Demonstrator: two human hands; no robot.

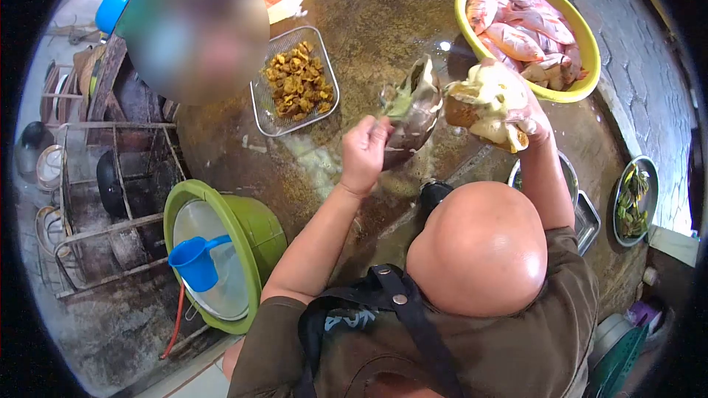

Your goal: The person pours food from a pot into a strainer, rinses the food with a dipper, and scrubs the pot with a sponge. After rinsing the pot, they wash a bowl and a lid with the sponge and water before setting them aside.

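My left hand point(365, 151) is closed on the edge of a dark, glossy brown shell-like piece point(413, 129) with a ragged, greenish-pale upper part. My right hand point(537, 121) grips a pale, fleshy chunk point(490, 99) with brown and orange patches, held beside the shell-like piece. Both pieces are above the wet brown work surface point(383, 7). Their exact kind I cannot make out. Left of them stands a wire mesh basket point(259, 114) with several yellow-brown pieces point(299, 81) in it.
A yellow basin point(594, 51) of pink fish point(516, 40) stands at the far right. Below it are a metal tray point(586, 221) and a bowl of greens point(633, 199). A green tub point(254, 232) with a blue dipper point(195, 262) stands left. Another person point(195, 29) is opposite.
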